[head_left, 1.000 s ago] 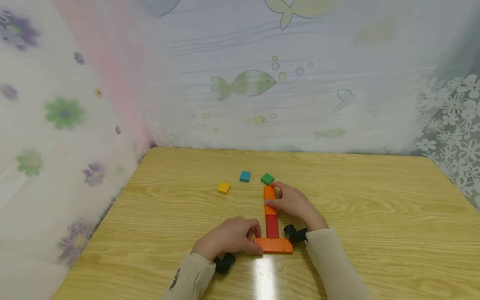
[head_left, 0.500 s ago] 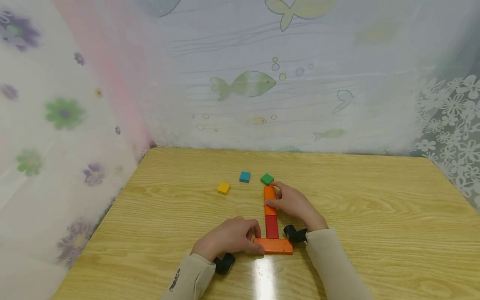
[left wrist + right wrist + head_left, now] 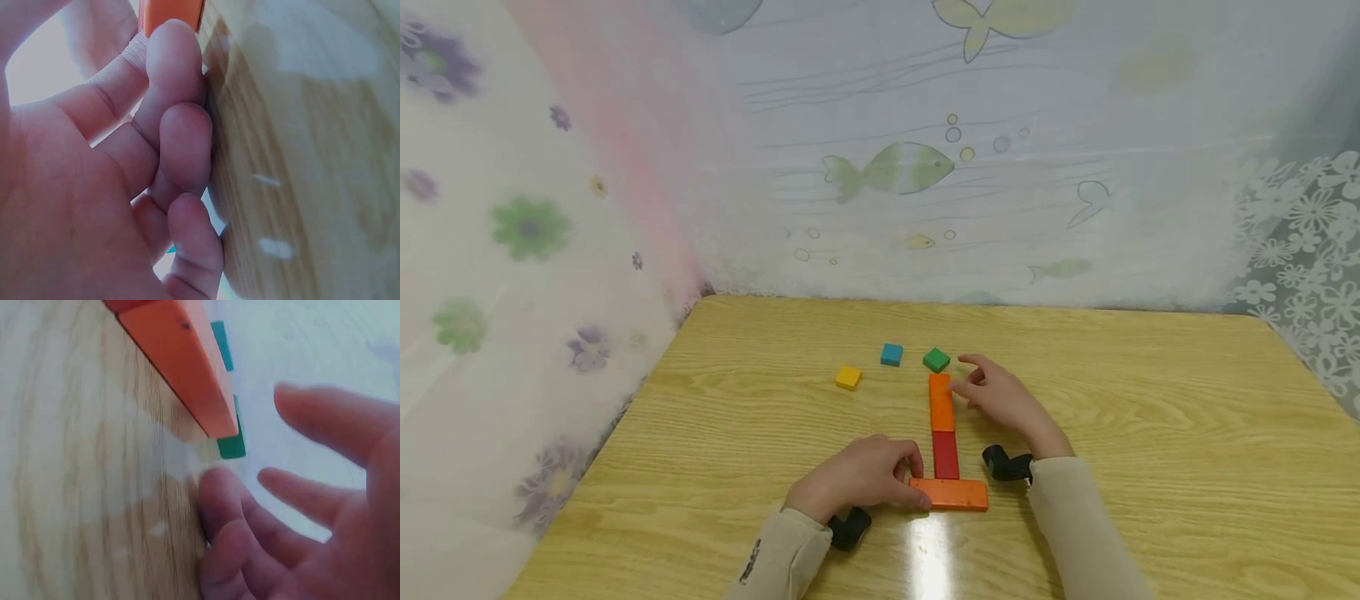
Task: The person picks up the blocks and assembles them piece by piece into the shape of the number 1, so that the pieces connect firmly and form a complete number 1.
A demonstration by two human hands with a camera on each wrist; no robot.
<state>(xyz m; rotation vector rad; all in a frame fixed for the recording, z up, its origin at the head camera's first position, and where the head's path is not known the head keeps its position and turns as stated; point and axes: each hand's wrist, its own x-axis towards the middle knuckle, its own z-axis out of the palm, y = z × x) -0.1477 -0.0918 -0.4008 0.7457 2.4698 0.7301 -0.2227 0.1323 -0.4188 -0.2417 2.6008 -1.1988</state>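
Three flat blocks form an upside-down T on the table. Crosswise at the near end lies an orange block (image 3: 958,495); a red block (image 3: 946,455) runs away from it, followed end to end by a second orange block (image 3: 941,404). My left hand (image 3: 867,472) pinches the left end of the crosswise block, thumb at its near corner, index finger by its far side. My right hand (image 3: 1006,402) is just right of the far orange block, fingers spread and holding nothing. In the right wrist view, a gap shows between these fingers and that orange block (image 3: 181,369).
Small square blocks lie beyond the row: a green one (image 3: 936,360) near its far end, a blue one (image 3: 892,355) left of that, and a yellow one (image 3: 848,377) farther left. Printed curtains (image 3: 880,242) stand behind the wooden table (image 3: 1150,392).
My right hand has let go of the far orange block and drawn slightly to the right, its fingers opening. The left hand and the blocks stay as they were.
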